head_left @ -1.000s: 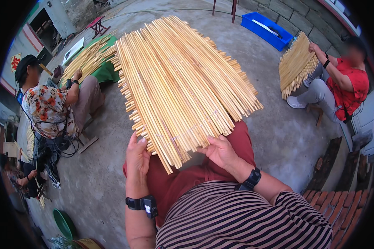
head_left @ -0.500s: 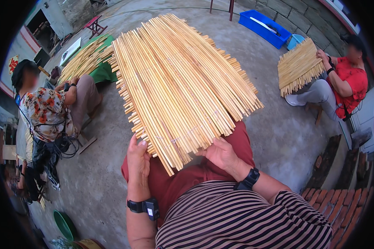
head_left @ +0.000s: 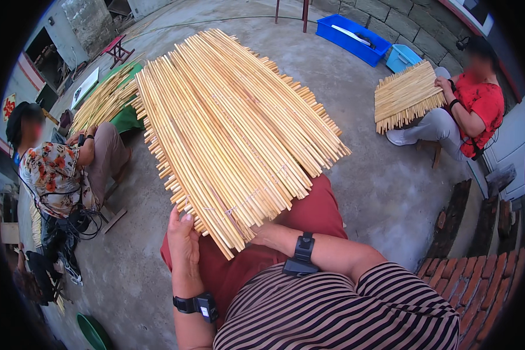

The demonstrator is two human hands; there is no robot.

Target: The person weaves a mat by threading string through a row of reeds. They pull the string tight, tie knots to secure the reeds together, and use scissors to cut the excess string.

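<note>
A large mat of pale straw-coloured reed stalks (head_left: 233, 128) slopes up and away from my lap, its stalks bound side by side by rows of thin thread. Underneath, more stalk ends stick out along both side edges. My left hand (head_left: 183, 242) pinches the mat's near left corner, thumb on the outside. My right hand (head_left: 268, 234) reaches in under the near edge, and the mat covers its fingers.
To the left a seated person in a flowered shirt (head_left: 58, 169) works beside reeds (head_left: 102, 99) heaped on green cloth. At right another seated person in red (head_left: 478, 102) holds a smaller reed mat (head_left: 407, 96). Behind are a blue tub (head_left: 353, 41) and a light blue basket (head_left: 402, 57).
My right hand has slid left, from holding the near edge to under the mat, hiding its fingers. My left hand keeps its hold at the corner.
</note>
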